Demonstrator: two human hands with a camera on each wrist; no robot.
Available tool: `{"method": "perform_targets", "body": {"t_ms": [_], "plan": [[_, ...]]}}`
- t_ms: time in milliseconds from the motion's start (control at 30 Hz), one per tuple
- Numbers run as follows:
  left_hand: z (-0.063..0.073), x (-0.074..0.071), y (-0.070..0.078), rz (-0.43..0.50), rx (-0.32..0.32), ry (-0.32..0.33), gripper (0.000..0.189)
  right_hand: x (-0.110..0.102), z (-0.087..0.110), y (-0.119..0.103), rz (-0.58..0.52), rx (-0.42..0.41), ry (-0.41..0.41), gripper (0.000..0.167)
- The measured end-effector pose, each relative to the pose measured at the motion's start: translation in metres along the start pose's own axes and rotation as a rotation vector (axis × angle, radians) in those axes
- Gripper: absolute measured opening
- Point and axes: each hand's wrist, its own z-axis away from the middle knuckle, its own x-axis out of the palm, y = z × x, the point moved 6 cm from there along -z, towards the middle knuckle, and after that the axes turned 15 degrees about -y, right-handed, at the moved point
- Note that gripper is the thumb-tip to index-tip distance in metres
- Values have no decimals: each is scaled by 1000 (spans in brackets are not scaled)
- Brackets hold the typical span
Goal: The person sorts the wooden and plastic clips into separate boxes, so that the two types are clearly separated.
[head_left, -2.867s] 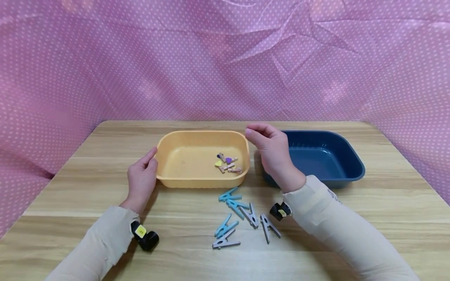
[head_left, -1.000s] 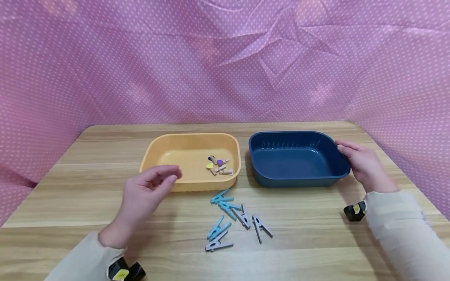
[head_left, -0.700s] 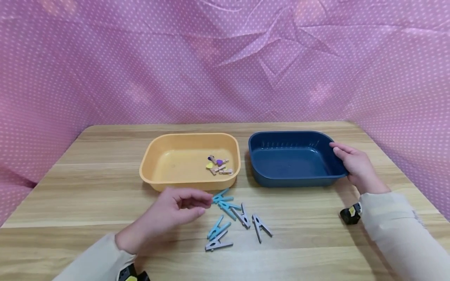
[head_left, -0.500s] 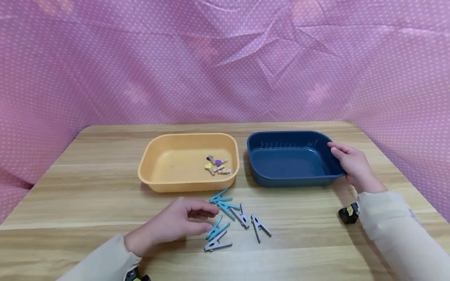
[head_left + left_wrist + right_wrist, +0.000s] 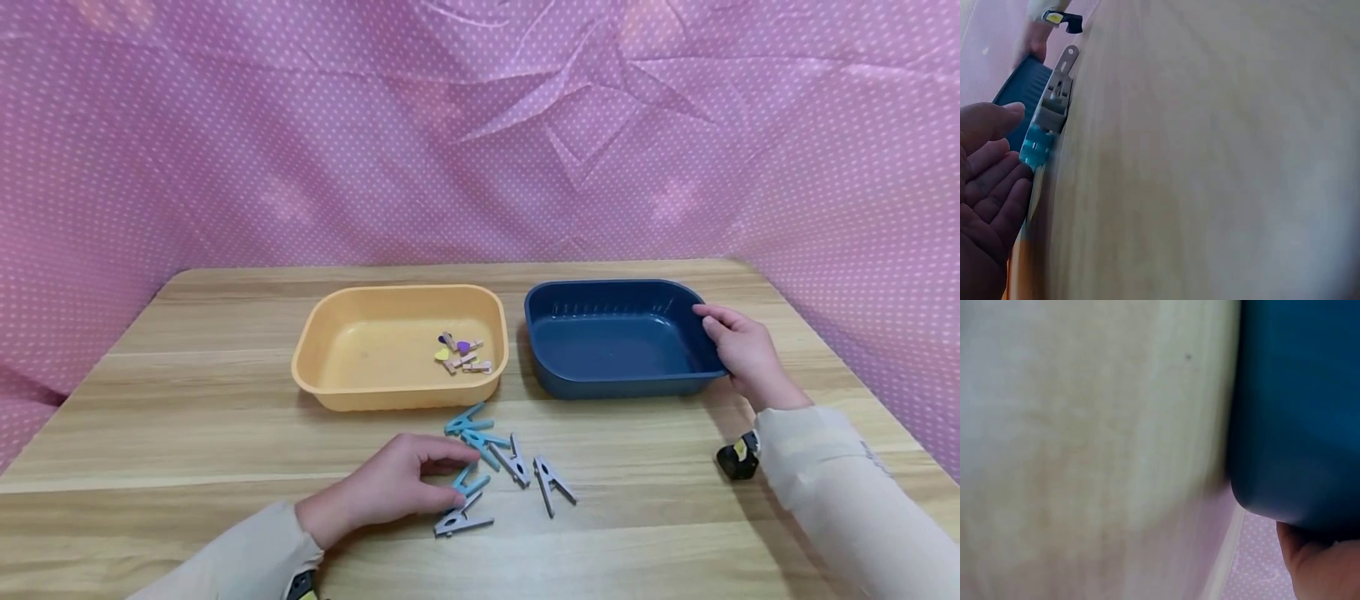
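Left hand (image 5: pixel 397 483) low over the desk (image 5: pixel 637 500), thumb and fingers apart around a blue clip (image 5: pixel 478 482), gap fairly wide, no grip on it; contact can't be told. That clip lies partly hidden by the hand, near end right between thumb and fingers. Grey clip (image 5: pixel 468 525) just beside it, nearer the person.

Farther off, front of the yellow tray (image 5: pixel 400 399): two more blue clips, upper one (image 5: pixel 461 426) and lower one (image 5: pixel 480 442), bunched together. Second grey clip (image 5: pixel 517 472) next to the lower one; third grey clip (image 5: pixel 546 477) apart to the right. All flat on desk, legs splayed.

Right hand (image 5: pixel 750 354) holds the right edge of the navy tub (image 5: pixel 622 388), thumb at the rim. Tub stands upright on desk, right of tray, small gap between.

Tray also upright; small wooden clips (image 5: pixel 465 360) in a loose pile at its right side inside, with a purple heart (image 5: pixel 463 347) and a yellow heart (image 5: pixel 442 355) among them. Both arms in light sleeves, camera on each wrist. Pink dotted cloth (image 5: pixel 375 167) hangs behind and at both sides.
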Motion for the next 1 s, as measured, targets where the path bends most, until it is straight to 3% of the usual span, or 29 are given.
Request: {"method": "perform_targets", "body": {"t_ms": [267, 767, 1000], "plan": [[-6, 4, 4, -103, 7, 34, 41, 1, 1, -1, 6, 12, -19, 48], [-9, 1, 3, -35, 7, 37, 33, 1, 2, -5, 6, -2, -4, 46], [-10, 0, 8, -182, 15, 42, 31, 2, 1, -5, -9, 6, -25, 46]]}}
